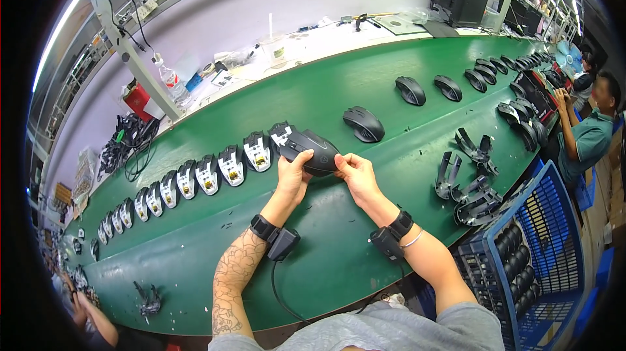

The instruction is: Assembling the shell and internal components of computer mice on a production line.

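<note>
A black computer mouse (317,153) is held between both hands above the green bench (306,233). My left hand (293,178) is closed on its left end, thumb on top. At the other end my right hand (357,178) pinches the edge of the shell. Just behind the mouse, partly covered by it, lies an open mouse base (282,130). From there a row of open mouse bases (232,164) with white insides runs off to the left. One closed black mouse (364,124) sits to the right of my hands.
More closed mice (410,91) line up toward the far right. Loose black shell parts (479,201) lie right of my forearm, beside a blue crate (551,233) holding black pieces. A co-worker (590,122) is at the right. A bottle (173,81) and cables (134,145) are at the back left.
</note>
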### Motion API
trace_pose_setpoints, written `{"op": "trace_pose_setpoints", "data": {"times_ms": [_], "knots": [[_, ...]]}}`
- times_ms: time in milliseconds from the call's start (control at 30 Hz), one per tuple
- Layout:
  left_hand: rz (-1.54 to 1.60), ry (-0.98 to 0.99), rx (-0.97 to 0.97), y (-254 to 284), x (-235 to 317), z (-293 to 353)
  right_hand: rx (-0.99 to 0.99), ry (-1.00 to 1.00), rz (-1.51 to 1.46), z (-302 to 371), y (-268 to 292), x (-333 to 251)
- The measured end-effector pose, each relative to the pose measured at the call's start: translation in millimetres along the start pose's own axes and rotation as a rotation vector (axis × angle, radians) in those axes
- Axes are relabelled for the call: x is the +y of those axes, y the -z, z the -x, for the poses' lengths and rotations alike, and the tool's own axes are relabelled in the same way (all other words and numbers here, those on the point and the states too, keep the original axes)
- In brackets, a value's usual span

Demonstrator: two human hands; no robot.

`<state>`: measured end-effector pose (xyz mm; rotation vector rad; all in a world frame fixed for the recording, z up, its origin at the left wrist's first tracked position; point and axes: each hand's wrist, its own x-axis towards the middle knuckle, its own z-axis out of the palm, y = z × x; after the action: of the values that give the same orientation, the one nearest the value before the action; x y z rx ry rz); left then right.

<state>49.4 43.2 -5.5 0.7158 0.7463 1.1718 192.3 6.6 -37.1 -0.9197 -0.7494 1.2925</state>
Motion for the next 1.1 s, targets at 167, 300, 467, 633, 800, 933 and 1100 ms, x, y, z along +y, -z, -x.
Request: {"op": "trace_pose_setpoints", "data": {"times_ms": [167, 300, 467, 633, 800, 933, 1100], "knots": [[-0.072, 0.104, -0.005, 9, 9, -4, 0.030, -0.045, 0.112, 0, -1, -9], [0.133, 0.219, -0.070, 6, 19, -6, 0.046, 0.148, 0.192, -7, -2, -4], [0.059, 0.196, 0.035, 7, 8, -11, 0.011, 0.368, 0.629, -1, -2, -16], [-0.011, 0.124, -0.040, 10, 5, -9, 0.012, 0.381, 0.658, -2, -1, -22], [-0.127, 0.040, 0.036, 2, 10, -4, 0.078, 0.490, 0.663, 1, -5, -30], [-0.154, -0.097, 0.057, 5, 10, -5, 0.100, 0.534, 0.678, 0, -7, -28], [-0.166, -0.149, 0.019, 8, 10, -7, 0.170, 0.591, 0.682, 6, -8, -28]]}}
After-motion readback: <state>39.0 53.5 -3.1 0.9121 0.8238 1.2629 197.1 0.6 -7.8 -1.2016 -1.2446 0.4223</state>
